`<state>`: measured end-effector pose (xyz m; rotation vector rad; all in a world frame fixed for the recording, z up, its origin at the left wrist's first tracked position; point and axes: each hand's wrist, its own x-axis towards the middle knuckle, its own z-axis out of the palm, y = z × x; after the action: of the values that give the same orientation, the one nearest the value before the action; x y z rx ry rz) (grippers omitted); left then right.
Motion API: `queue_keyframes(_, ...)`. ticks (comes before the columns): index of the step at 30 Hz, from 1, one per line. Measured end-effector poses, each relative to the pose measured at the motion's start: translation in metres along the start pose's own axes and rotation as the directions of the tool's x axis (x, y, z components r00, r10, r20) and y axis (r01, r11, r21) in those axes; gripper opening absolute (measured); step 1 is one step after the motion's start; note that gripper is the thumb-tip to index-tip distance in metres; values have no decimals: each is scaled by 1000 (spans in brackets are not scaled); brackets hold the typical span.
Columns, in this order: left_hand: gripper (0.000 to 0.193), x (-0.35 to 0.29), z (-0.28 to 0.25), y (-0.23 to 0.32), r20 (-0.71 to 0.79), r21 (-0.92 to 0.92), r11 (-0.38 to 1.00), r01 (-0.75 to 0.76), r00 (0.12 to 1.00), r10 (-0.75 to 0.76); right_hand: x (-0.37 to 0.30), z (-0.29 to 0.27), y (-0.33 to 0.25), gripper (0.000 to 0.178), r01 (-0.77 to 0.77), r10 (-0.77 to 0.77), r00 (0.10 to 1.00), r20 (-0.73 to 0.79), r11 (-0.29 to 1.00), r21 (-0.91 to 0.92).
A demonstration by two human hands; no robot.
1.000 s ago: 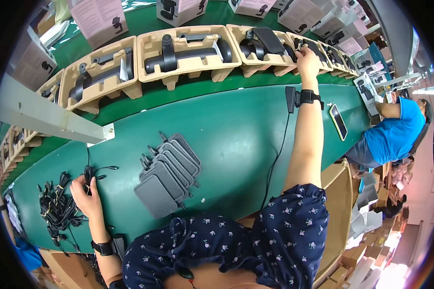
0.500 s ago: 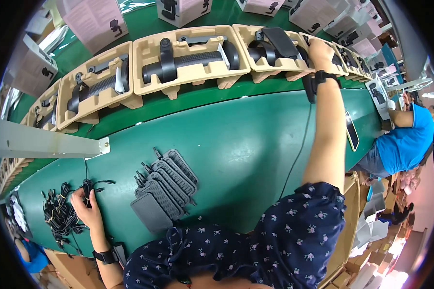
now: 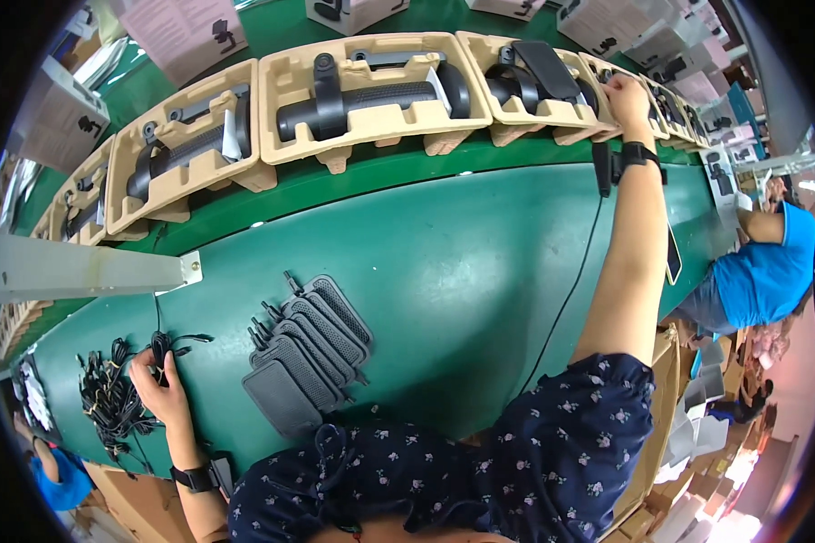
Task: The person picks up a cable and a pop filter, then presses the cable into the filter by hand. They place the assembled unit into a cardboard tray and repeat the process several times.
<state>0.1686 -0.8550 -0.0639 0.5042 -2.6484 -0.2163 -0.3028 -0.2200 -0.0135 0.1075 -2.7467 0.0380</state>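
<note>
My left hand [image 3: 160, 391] is closed round a coiled black cable [image 3: 160, 348] on the green table, beside a pile of similar black cables [image 3: 113, 398]. Stretched out to the far right, my right hand [image 3: 627, 98] has its fingers curled down into a tan pulp tray [image 3: 658, 127]; whatever they grip is hidden. Just left of it, another tray [image 3: 541, 116] carries a dark flat pad [image 3: 546, 71] on top of black parts. Between my arms lies an overlapping row of grey flat pads [image 3: 308, 357] with short stems.
More pulp trays [image 3: 371, 131] with black tubular parts line the raised far ledge. Printed boxes [image 3: 186, 36] stand behind them. A grey metal post [image 3: 91, 270] juts in from the left. At the right are a phone [image 3: 673, 256] and a person in blue [image 3: 765, 271].
The trays appear shifted slightly to the right in view. My right hand has moved a little rightward, still at the trays. My left hand keeps its hold on the cable.
</note>
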Motion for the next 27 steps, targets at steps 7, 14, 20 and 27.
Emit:
queue_keyframes(7,22,5,7,4,-35,14,1000,-21,999,21,17,1,11,28,185,-189,982,-11,972,-148)
queue_keyframes(14,23,16,0,11,-12,-21,1000,-17,1000,17,16,0,9,36,-179,191,981,18,943,-280)
queue_keyframes(20,29,22,-22,22,-34,-32,982,-188,982,187,-35,-45,-105,25,123,-187,918,-350,973,-195)
queue_keyframes(27,33,15,-64,78,-4,-358,862,-359,924,383,-215,-171,-411,50,824,-928,282,-245,103,558)
